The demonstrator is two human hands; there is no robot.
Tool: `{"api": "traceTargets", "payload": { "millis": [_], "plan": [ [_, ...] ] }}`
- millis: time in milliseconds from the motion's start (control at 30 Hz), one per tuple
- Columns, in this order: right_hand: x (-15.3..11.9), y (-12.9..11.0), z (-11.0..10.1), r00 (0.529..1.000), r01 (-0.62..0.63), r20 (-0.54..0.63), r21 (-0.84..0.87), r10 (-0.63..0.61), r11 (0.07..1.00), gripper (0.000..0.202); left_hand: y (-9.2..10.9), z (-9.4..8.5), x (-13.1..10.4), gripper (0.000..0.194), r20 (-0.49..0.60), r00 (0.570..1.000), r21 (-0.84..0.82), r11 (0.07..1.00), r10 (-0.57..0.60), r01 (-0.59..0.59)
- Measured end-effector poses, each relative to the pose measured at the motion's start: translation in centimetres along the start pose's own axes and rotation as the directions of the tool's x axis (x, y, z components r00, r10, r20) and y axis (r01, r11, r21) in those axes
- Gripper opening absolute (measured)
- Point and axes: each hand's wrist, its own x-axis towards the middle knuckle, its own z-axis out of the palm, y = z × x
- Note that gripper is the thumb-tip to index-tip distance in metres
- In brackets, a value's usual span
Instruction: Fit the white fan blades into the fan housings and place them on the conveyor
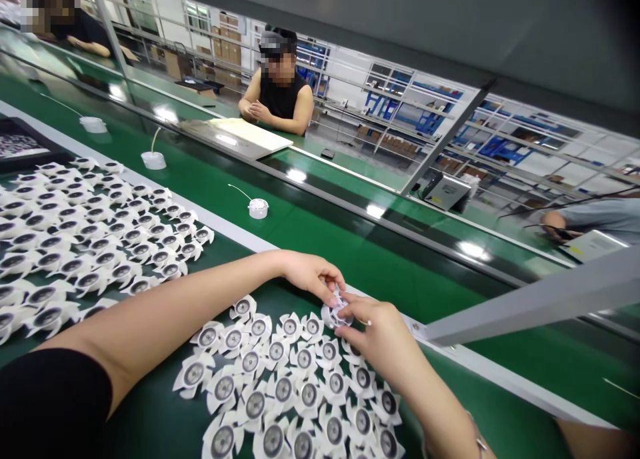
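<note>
Both hands meet at a small round white housing point(336, 318) at the far edge of the green work surface. My left hand point(313, 276) comes from the left, its fingertips closed on the housing's upper side. From the right, my right hand point(373, 319) pinches the same part with thumb and fingers. What lies inside the housing is partly hidden by the fingers. Several white fan wheels point(283, 389) with dark round hubs lie just below the hands. Another large group of white fan wheels point(93, 229) covers the surface at the left.
Beyond a grey rail point(235, 236), a green conveyor belt point(310, 236) carries white round housings point(259, 208) with thin wires. A slanted grey post point(530, 302) stands right of my hands. A person point(285, 96) sits across the line; others are at the far left and right.
</note>
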Motion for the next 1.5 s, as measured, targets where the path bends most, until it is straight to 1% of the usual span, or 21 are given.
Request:
{"api": "traceTargets", "payload": {
  "millis": [100, 200, 300, 367, 467, 533, 567, 600, 700, 733, 767, 800, 867, 900, 967, 1033, 1100, 1200, 1300, 1367, 1500],
  "plan": [
    [0.4, -0.2, -0.1, 0.999, -0.047, 0.024, 0.03, 0.046, 0.998, 0.017, 0.0, -0.1, 0.2, 0.057, 0.005, 1.0, -0.015, 1.0, 0.008, -0.008],
    [0.6, -0.3, 0.0, 0.998, -0.059, 0.029, 0.041, 0.058, 0.997, 0.018, 0.0, 0.0, 0.4, 0.06, -0.003, 1.0, -0.026, 1.0, -0.013, 0.013],
    [0.5, -0.2, 0.0, 0.997, -0.071, 0.022, 0.054, 0.07, 0.996, 0.018, 0.2, 0.0, 0.3, 0.063, 0.001, 0.999, 0.017, 0.999, -0.032, 0.032],
    [0.4, 0.0, -0.1, 0.997, -0.072, 0.024, 0.086, 0.07, 0.994, 0.017, 0.0, -0.1, 0.1, 0.062, 0.005, 1.0, 0.026, 1.0, -0.015, 0.015],
    [0.4, 0.7, -0.4, 1.0, -0.012, 0.021, 0.1, 0.01, 0.995, 0.015, -0.8, -0.7, -0.1, 0.058, -0.004, 0.999, -0.078, 0.996, 0.049, -0.049],
    [0.5, 1.7, -0.5, 1.0, 0.003, -0.013, 0.035, -0.003, 0.999, 0.014, -1.3, -1.2, -0.3, 0.056, -0.02, 0.998, -0.168, 0.983, 0.066, -0.069],
    [0.6, 2.3, -0.5, 0.999, -0.014, -0.049, -0.008, 0.013, 1.0, 0.018, -1.5, -1.5, -0.4, 0.056, -0.021, 0.998, -0.199, 0.978, 0.064, -0.067],
    [0.7, 2.9, -0.5, 0.995, -0.05, -0.093, -0.053, 0.045, 0.997, 0.028, -1.7, -1.7, -0.4, 0.057, -0.016, 0.998, -0.217, 0.974, 0.058, -0.06],
    [0.9, 4.0, -0.7, 0.961, -0.209, -0.209, -0.131, 0.179, 0.969, 0.075, -1.8, -2.0, -0.5, 0.059, 0.006, 0.999, -0.24, 0.97, 0.05, -0.048],
    [0.8, 4.0, -0.9, 0.947, -0.257, -0.238, -0.152, 0.217, 0.955, 0.086, -1.9, -2.0, -0.4, 0.059, 0.01, 0.999, -0.242, 0.969, 0.052, -0.048],
    [0.7, 3.7, -1.2, 0.933, -0.295, -0.264, -0.179, 0.244, 0.939, 0.091, -1.9, -1.9, -0.4, 0.059, 0.011, 0.999, -0.246, 0.968, 0.054, -0.049],
    [0.5, 3.2, -1.5, 0.925, -0.321, -0.276, -0.21, 0.259, 0.923, 0.088, -2.0, -1.9, -0.3, 0.059, 0.011, 0.998, -0.254, 0.966, 0.055, -0.05],
    [0.0, 1.7, -2.1, 0.933, -0.333, -0.233, -0.272, 0.274, 0.903, 0.069, -2.1, -1.8, -0.2, 0.06, 0.016, 0.998, -0.271, 0.961, 0.057, -0.05],
    [-0.4, 0.8, -2.4, 0.944, -0.324, -0.167, -0.293, 0.286, 0.899, 0.058, -2.2, -1.8, -0.2, 0.061, 0.019, 0.998, -0.278, 0.959, 0.056, -0.048],
    [-1.0, -0.7, -2.7, 0.951, -0.292, 0.016, -0.293, 0.309, 0.911, 0.04, -2.2, -1.8, -0.2, 0.062, 0.019, 0.999, -0.286, 0.957, 0.051, -0.044],
    [-1.4, -1.7, -2.6, 0.936, -0.258, 0.167, -0.28, 0.311, 0.925, 0.032, -2.2, -1.9, -0.2, 0.062, 0.017, 0.999, -0.281, 0.959, 0.042, -0.035],
    [-1.5, -2.1, -2.5, 0.919, -0.232, 0.238, -0.316, 0.313, 0.92, 0.029, -2.1, -1.9, -0.1, 0.062, 0.018, 0.999, -0.272, 0.962, 0.038, -0.032],
    [-1.5, -2.3, -2.3, 0.908, -0.21, 0.261, -0.395, 0.329, 0.894, 0.027, -2.2, -1.9, -0.1, 0.061, 0.02, 0.999, -0.263, 0.964, 0.038, -0.031],
    [-1.4, -2.5, -2.4, 0.893, -0.208, 0.293, -0.403, 0.341, 0.891, 0.031, -2.3, -1.8, 0.0, 0.06, 0.022, 0.999, -0.251, 0.968, 0.029, -0.023],
    [-1.4, -2.6, -2.5, 0.885, -0.224, 0.298, -0.403, 0.359, 0.887, 0.038, -2.4, -1.8, 0.0, 0.06, 0.024, 0.999, -0.247, 0.969, 0.021, -0.014],
    [-1.5, -2.7, -2.6, 0.888, -0.244, 0.276, -0.393, 0.367, 0.887, 0.055, -2.4, -1.8, 0.1, 0.06, 0.024, 1.0, -0.271, 0.962, 0.017, -0.01]
  ]
}}
